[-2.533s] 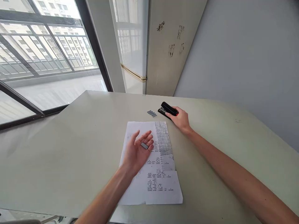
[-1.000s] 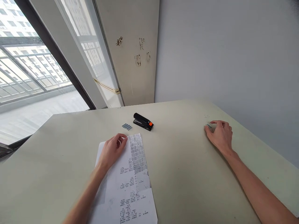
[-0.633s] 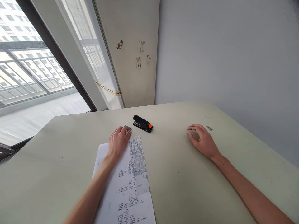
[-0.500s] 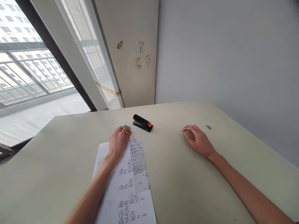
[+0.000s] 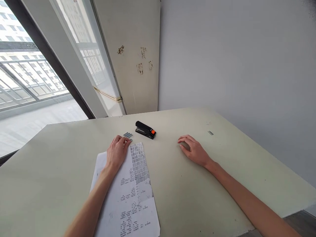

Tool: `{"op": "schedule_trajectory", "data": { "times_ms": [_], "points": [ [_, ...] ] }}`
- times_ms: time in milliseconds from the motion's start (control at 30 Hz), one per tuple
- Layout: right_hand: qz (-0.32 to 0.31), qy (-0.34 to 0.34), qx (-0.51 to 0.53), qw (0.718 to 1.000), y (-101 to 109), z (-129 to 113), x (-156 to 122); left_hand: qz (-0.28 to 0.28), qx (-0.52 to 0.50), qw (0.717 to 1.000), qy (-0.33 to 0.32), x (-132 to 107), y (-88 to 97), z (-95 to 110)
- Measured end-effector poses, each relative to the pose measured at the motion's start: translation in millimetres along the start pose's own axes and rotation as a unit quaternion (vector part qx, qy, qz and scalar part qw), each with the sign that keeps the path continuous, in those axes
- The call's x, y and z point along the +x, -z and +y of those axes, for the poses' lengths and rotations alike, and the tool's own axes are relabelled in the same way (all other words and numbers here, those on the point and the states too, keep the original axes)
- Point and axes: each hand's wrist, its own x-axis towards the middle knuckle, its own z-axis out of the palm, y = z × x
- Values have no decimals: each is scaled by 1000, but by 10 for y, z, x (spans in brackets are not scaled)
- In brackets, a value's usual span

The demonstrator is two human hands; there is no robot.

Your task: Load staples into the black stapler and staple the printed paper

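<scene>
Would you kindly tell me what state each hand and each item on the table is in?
Left hand: fingertips pinching a staple strip.
Right hand: fingers curled and apart, holding nothing.
Stapler: set down, front end gaping.
Grouped strips: lying side by side.
Lone strip: lying by itself.
Printed paper: laid out, partly covered by the left arm.

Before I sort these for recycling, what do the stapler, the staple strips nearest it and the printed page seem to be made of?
Stapler: probably mostly plastic, judging by its smooth black, faintly shiny shell; the inside is too small to judge.
Staple strips: likely metal, from their silver-grey colour and straight edges.
Printed page: looks like matte white paper, thin and flat with dark print.
</scene>
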Motion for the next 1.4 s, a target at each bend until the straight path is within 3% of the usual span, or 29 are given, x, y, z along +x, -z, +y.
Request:
{"op": "schedule_trajectory", "data": {
  "times_ms": [367, 567, 1000, 1167, 1300, 1400],
  "points": [
    [-10, -39, 17, 999, 0, -38, -3, 48, -21, 998, 28, 2, -22, -162],
    [-17, -52, 40, 998, -16, -13, 8, 32, -40, 998, 24, 73, -98, -265],
    [-11, -44, 29, 999, -31, 22, 12, 7, -50, 999, -13, 269, -166, -243],
    [64, -29, -83, 994, -3, 165, 27, 13, -43, 999, -27, 245, -153, -251],
    [167, -103, -157, 968, 199, 475, -9, 6, -34, 999, -37, 241, -130, -284],
    [208, -190, -220, 934, 378, 750, -91, -2, -28, 999, -45, 253, -121, -321]
  ]
}}
